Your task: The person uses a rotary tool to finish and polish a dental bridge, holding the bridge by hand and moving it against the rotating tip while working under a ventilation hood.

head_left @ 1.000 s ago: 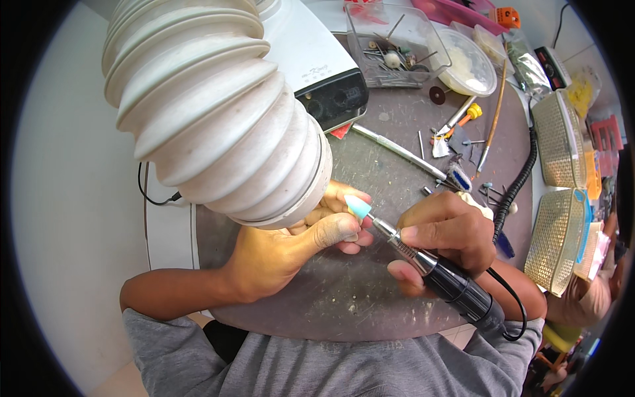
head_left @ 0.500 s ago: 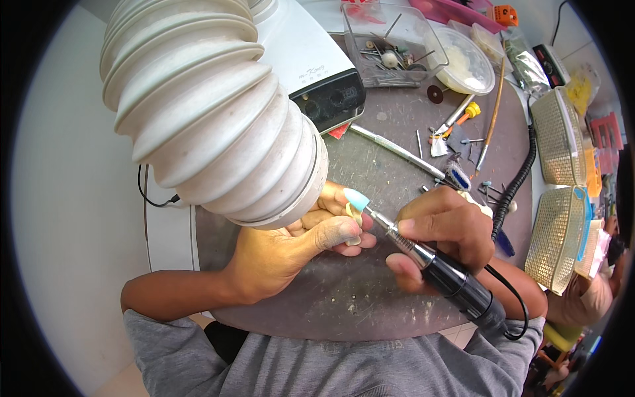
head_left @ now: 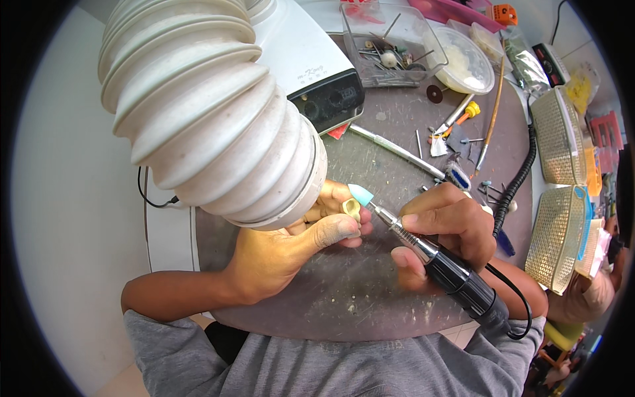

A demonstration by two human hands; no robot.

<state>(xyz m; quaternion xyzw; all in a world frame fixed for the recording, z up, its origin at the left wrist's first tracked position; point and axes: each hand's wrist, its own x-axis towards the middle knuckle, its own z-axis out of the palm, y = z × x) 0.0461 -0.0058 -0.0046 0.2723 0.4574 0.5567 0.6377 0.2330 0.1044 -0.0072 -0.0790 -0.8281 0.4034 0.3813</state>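
Note:
In my left hand (head_left: 297,245), thumb and fingers pinch a small cream-yellow piece (head_left: 351,210) with a rounded hollow facing up. I cannot tell exactly what the piece is. My right hand (head_left: 450,228) grips a black and silver rotary handpiece (head_left: 456,274), slanting up to the left. A pale-blue pointed grinding tip (head_left: 360,194) sits on its end, just beyond the piece and close to my left fingers. Whether tip and piece touch, I cannot tell. A white ribbed suction hose (head_left: 211,126) ends right above my left hand and hides part of its fingers.
Behind the hose stands a white machine (head_left: 304,53). A clear bin of burs (head_left: 393,76) and a round tub (head_left: 463,66) are at the back. Loose tools and a brush (head_left: 458,173) lie to the right, beside a coiled black cable (head_left: 519,175) and mesh baskets (head_left: 555,231).
The cream-yellow piece has turned in my left fingers, so its hollow now shows. The blue tip has shifted slightly up and right, while the handpiece has moved a little to the right.

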